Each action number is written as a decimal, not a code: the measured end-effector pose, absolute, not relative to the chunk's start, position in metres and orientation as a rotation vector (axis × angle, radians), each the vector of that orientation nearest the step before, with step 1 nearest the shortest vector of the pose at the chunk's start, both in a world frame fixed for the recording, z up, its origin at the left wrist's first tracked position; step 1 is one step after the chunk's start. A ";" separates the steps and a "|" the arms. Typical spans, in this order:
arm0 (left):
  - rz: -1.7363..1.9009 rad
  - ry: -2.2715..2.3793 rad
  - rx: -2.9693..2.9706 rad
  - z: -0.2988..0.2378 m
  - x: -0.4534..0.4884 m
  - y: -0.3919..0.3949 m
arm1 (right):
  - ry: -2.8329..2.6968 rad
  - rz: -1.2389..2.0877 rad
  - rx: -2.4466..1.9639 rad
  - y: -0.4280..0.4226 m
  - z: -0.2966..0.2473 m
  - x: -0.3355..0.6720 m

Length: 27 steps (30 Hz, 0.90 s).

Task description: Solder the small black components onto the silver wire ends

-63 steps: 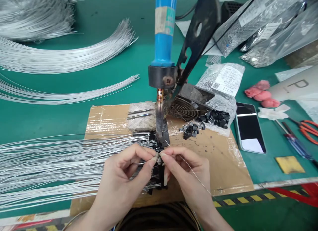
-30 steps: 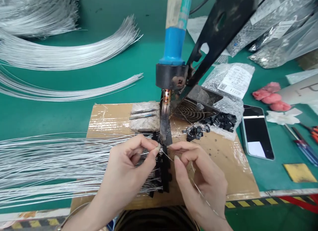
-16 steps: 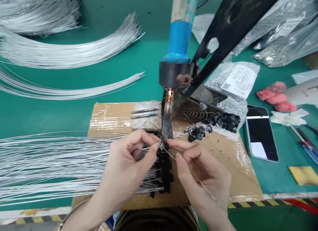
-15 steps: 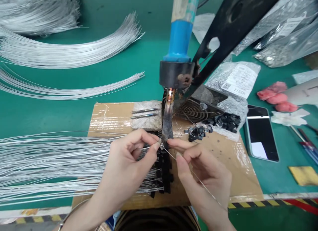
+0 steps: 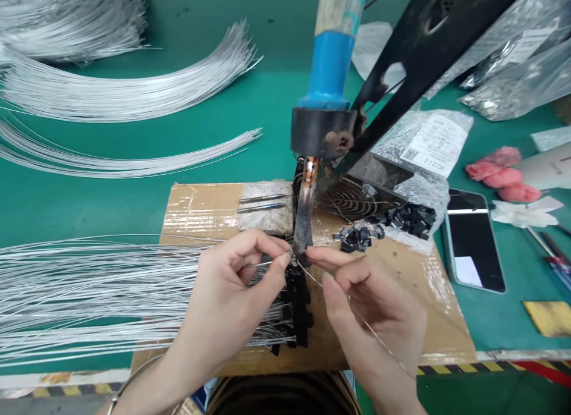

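Observation:
A soldering iron (image 5: 304, 219) with a blue collar is clamped upright, its tip pointing down between my hands. My left hand (image 5: 241, 284) pinches a thin silver wire (image 5: 263, 264) just left of the tip; the wire's end and any small part there are mostly hidden by my fingertips. My right hand (image 5: 375, 308) holds a strand of solder wire (image 5: 312, 277) between thumb and fingers, and the strand reaches the tip. Its index finger points close to the iron. Below the tip lies a row of black connectors (image 5: 298, 308) on the ends of many silver wires (image 5: 98, 296).
A black metal arm (image 5: 414, 64) holds the iron. Behind it stands a fan (image 5: 352, 198). Loose black pieces (image 5: 357, 236) lie on the cardboard (image 5: 200, 213), near a phone (image 5: 475, 242). Wire bundles (image 5: 134, 97) spread at the left. Two metal rods (image 5: 263, 207) rest on a pad.
The view has shifted slightly, so the scene sits a little further right. My right hand has moved a little to the right of the tip; both grips look the same.

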<state>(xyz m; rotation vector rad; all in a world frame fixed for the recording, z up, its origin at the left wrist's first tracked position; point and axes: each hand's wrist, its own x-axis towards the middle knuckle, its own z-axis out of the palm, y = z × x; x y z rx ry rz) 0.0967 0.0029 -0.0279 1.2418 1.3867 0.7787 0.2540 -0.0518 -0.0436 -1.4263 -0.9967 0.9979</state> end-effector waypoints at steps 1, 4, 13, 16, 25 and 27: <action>0.780 1.386 1.241 -0.028 0.097 0.003 | -0.991 1.000 -1.435 -0.052 -0.043 0.254; 0.784 1.386 1.244 -0.027 0.097 0.003 | -0.989 1.001 -1.440 -0.052 -0.042 0.254; 0.789 1.375 1.247 -0.027 0.097 0.003 | -1.038 0.980 -1.403 -0.051 -0.044 0.255; 0.789 1.373 1.256 -0.029 0.097 0.004 | -1.039 0.993 -1.409 -0.051 -0.044 0.256; 0.792 1.389 1.269 -0.030 0.095 0.003 | -1.026 0.993 -1.414 -0.051 -0.044 0.254; 0.790 1.386 1.276 -0.030 0.095 0.003 | -1.027 0.993 -1.410 -0.052 -0.045 0.254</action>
